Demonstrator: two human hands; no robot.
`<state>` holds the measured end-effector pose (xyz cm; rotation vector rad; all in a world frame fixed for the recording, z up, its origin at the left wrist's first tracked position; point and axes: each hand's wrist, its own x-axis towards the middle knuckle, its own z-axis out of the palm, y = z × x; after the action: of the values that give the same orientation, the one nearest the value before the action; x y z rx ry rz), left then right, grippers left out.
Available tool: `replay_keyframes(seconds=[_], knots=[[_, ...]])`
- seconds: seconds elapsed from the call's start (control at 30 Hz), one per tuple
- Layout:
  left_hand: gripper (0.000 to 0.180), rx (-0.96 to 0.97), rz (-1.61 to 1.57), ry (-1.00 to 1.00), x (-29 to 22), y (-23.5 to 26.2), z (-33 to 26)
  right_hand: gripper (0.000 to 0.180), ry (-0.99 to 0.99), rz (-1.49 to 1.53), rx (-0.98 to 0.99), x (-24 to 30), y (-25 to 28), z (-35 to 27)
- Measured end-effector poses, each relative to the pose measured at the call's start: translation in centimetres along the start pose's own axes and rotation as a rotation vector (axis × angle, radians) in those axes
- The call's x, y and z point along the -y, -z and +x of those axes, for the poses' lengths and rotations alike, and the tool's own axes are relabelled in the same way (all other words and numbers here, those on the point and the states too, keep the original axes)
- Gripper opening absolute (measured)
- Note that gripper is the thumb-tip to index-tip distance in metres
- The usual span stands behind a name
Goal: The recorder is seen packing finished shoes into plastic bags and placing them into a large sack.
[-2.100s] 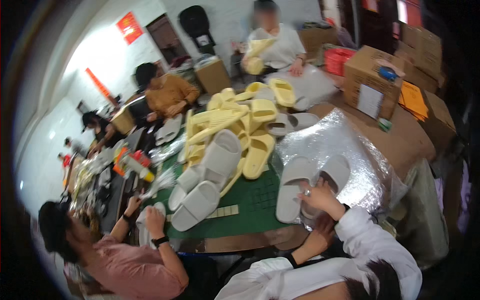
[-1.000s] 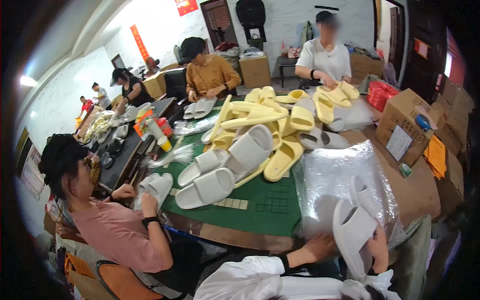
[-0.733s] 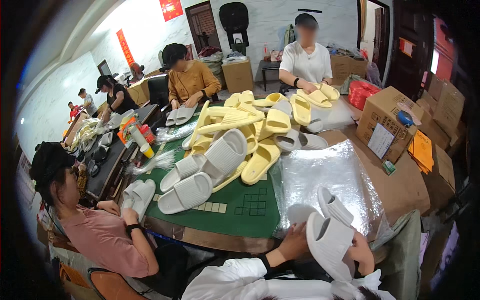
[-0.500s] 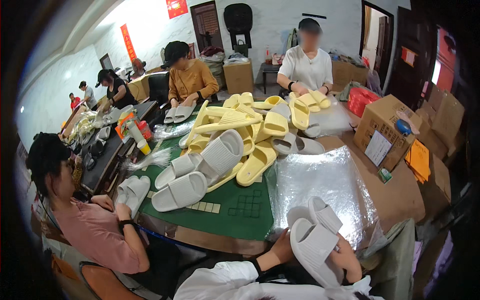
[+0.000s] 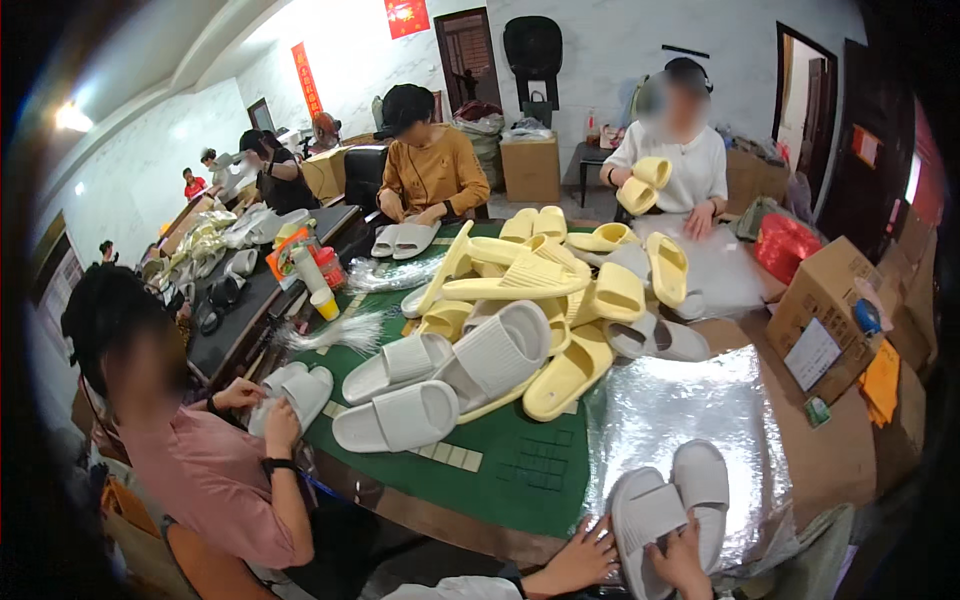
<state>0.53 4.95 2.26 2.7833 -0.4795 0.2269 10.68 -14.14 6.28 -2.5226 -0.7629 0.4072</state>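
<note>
Left hand (image 5: 585, 556): let go of everything, fingers spread by the table edge, just beside the nearest slippers.
Right hand (image 5: 682, 558): bent fingers touching those slippers, down around the foot openings. Honestly can't tell from my end if it's gripping or just pressing.
Gray pair (image 5: 648, 508): right in front of my hands, side by side, toes pointing away, the right one a bit farther forward.
Shiny plastic (image 5: 740, 400): sheet spread across the near right of the table, loads of glare, gray pair over it.
Pink top (image 5: 205, 475): co-worker on my left, both hands on a second gray pair (image 5: 305, 392).
Green mat (image 5: 505, 432): covers the middle of the table, row of pale squares toward the near side.
Slipper heap (image 5: 530, 280): yellow and gray ones piled every which way on the mat, three big grays up front.
Yellow cup (image 5: 324, 303): left of the heap, near a bunch of white strips (image 5: 345, 330).
Carton (image 5: 825, 300): brown, right side, white sheet on its front.
Mustard top (image 5: 435, 178): co-worker farther back, hands at more gray slippers (image 5: 408, 238).
White top (image 5: 680, 165): co-worker across from me, one hand holding up a yellow pair (image 5: 645, 185).
Back wall (image 5: 620, 30): pale, red banners (image 5: 306, 80) toward the left.
</note>
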Motion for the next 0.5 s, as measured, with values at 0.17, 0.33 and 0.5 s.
replay_keyframes(seconds=[0.17, 0.33, 0.5], knots=[[0.054, 0.174, -0.273, 0.135, -0.3, -0.1, 1.0, 0.057, 0.084, -0.154, -0.044, -0.7, -1.2, 0.3], [0.057, 0.188, -0.351, 0.141, -0.1, -1.8, 1.4, 0.056, 0.017, -0.101, -0.047, 0.2, 0.0, 0.7], [0.059, 0.17, -0.276, 0.151, -0.4, -0.8, 1.1, 0.047, 0.155, -0.156, -0.122, -0.8, -1.2, 0.7]])
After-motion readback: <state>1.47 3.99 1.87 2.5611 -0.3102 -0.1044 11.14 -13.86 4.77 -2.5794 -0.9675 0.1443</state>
